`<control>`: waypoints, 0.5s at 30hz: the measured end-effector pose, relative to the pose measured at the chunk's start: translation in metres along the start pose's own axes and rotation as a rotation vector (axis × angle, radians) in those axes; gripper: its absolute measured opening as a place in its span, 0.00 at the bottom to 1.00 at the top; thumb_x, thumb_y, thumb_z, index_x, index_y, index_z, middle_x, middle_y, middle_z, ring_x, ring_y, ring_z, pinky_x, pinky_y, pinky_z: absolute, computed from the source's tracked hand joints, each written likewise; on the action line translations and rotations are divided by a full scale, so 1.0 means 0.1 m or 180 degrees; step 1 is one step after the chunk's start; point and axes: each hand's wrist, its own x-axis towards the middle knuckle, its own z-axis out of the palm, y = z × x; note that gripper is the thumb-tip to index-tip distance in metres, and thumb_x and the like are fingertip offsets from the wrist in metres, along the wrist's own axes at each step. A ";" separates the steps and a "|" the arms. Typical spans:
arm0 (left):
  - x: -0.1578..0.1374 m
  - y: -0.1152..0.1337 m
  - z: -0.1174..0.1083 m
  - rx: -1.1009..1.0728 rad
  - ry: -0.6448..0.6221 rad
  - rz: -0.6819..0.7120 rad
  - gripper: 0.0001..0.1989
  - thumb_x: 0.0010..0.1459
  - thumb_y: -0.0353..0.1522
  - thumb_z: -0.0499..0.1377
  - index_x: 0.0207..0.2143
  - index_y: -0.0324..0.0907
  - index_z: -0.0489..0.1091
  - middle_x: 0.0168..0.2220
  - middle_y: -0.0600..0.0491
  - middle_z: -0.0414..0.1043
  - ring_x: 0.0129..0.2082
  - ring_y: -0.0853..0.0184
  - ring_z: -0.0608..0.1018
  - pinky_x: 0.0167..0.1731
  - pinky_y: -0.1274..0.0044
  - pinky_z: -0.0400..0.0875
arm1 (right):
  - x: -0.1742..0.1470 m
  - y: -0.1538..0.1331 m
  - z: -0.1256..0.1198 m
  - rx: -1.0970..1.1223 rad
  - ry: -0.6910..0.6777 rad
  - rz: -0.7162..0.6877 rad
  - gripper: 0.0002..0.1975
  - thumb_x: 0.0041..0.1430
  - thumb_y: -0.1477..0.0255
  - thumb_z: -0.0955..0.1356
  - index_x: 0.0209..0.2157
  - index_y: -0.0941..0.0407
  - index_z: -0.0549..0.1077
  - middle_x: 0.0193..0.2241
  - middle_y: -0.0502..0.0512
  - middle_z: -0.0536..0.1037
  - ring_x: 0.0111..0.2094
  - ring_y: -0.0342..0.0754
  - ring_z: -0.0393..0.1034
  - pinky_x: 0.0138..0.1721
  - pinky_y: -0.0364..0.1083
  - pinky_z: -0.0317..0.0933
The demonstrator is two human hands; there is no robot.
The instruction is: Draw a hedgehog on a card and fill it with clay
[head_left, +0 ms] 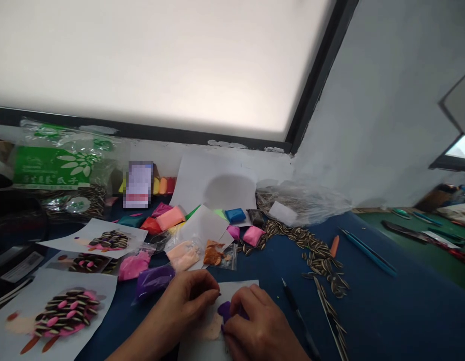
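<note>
My left hand (190, 298) is closed in a pinch above a white paper sheet (251, 286), with a tiny dark bit at its fingertips that I cannot make out. Beside it, my right hand (260, 321) has its fingers curled round purple modelling clay (224, 311), low over the same sheet. A flat patch of peach clay (211, 328) lies on the paper, partly hidden by the hands. Just beyond my left wrist is a wrapped packet of purple clay (154, 282). A pen (294, 303) lies right of my right hand.
Finished hedgehog pictures of clay and seeds (68, 311) lie at the left. Several clay packets (170, 217) fill the back middle. Loose sunflower seeds (292, 235) spread along the right, near metal tweezers (330, 318) and blue tweezers (369, 253). A phone (138, 185) stands behind.
</note>
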 end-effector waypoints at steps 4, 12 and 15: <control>0.01 0.00 0.00 -0.0033 0.0027 -0.0044 0.13 0.46 0.44 0.59 0.27 0.43 0.70 0.22 0.59 0.65 0.23 0.66 0.66 0.24 0.76 0.59 | -0.09 0.02 0.09 -0.0068 0.0158 0.0025 0.07 0.49 0.80 0.68 0.24 0.54 0.71 0.27 0.53 0.71 0.28 0.48 0.61 0.28 0.46 0.53; -0.01 0.06 -0.04 -0.0204 -0.0076 -0.0173 0.12 0.41 0.43 0.63 0.24 0.45 0.70 0.19 0.63 0.62 0.20 0.70 0.64 0.22 0.78 0.59 | -0.05 0.03 -0.13 0.0086 -0.0144 0.0169 0.09 0.59 0.81 0.65 0.30 0.55 0.74 0.29 0.54 0.73 0.29 0.49 0.63 0.31 0.47 0.56; -0.02 0.08 -0.06 -0.0227 -0.0210 -0.0163 0.15 0.45 0.46 0.64 0.25 0.43 0.72 0.18 0.63 0.62 0.18 0.71 0.63 0.21 0.79 0.57 | 0.02 0.03 -0.28 0.0458 -0.0606 0.0464 0.09 0.63 0.81 0.66 0.41 0.55 0.76 0.34 0.55 0.76 0.34 0.51 0.68 0.36 0.47 0.61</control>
